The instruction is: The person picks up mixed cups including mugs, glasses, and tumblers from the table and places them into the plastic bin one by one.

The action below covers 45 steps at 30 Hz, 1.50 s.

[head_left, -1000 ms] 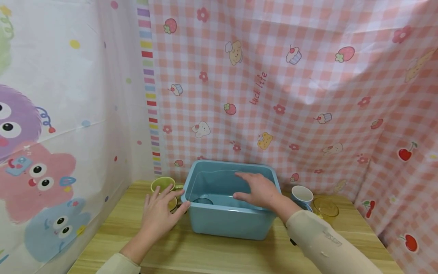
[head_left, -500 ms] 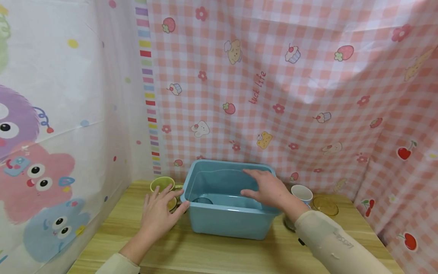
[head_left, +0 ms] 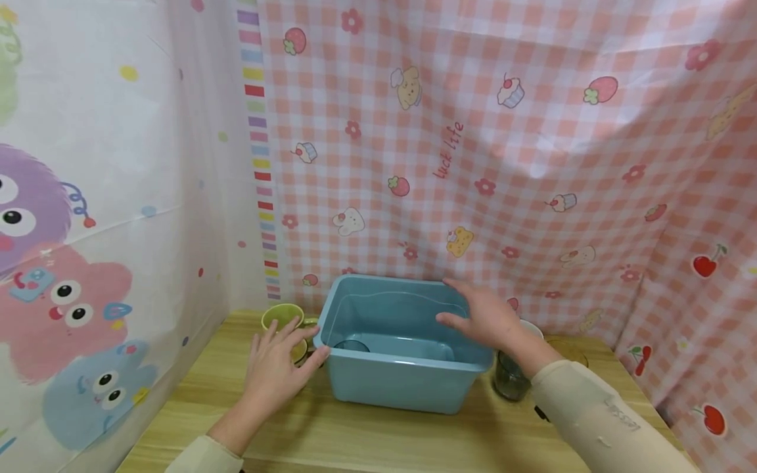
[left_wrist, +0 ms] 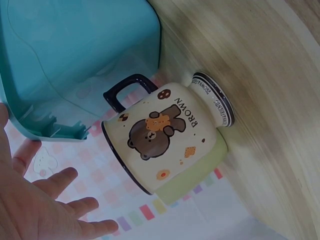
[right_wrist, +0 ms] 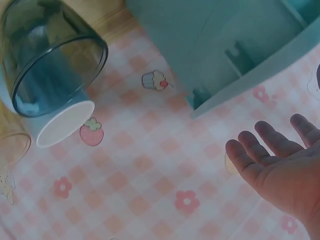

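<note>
The left hand (head_left: 276, 368) is holding nothing, its fingers spreading wide and seemingly touching the left rim of the blue bin (head_left: 402, 389). The right hand (head_left: 489, 320), also spread and gripping nothing, is hovering by the right rim. The bin is standing upright on the desk (head_left: 307, 443), between the bear mug (left_wrist: 155, 135) and the dark glass (head_left: 510, 381). It is looking like stiff, smooth plastic, probably light; under both short rims should be offering the safest hold.
</note>
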{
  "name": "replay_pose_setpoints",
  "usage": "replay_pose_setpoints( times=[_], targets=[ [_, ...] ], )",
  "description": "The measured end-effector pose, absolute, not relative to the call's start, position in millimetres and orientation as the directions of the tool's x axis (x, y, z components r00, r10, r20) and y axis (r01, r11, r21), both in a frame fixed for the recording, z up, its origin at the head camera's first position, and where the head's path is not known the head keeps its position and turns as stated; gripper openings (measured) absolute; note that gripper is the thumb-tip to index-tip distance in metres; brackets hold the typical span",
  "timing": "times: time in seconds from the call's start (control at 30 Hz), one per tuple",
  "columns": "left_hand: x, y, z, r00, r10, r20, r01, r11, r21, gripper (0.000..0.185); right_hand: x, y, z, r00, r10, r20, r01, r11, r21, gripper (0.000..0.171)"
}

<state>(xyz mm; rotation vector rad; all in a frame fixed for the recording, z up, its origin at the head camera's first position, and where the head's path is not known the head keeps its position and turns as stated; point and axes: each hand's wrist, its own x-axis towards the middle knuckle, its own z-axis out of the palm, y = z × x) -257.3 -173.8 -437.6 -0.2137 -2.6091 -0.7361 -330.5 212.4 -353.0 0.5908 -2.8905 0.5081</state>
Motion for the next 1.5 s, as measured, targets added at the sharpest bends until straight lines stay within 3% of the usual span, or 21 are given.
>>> replay_pose_setpoints(
  times=[0.67, 1.5],
  targets=[
    [-258.4, -174.6, -437.5, -0.901, 0.032, 0.434, 0.253, 0.850, 0.463, 0.054, -333.7, 250.0, -342.1, -0.901, -0.314, 0.301, -0.401, 0.866, -0.298, 0.078],
    [-260.5, -175.5, -441.6, -0.900, 0.030, 0.435, 0.254, 0.847, 0.467, 0.054, -323.5, 310.6, -356.1, -0.950, -0.202, 0.237, -0.275, 0.902, -0.333, 0.088]
  ],
)
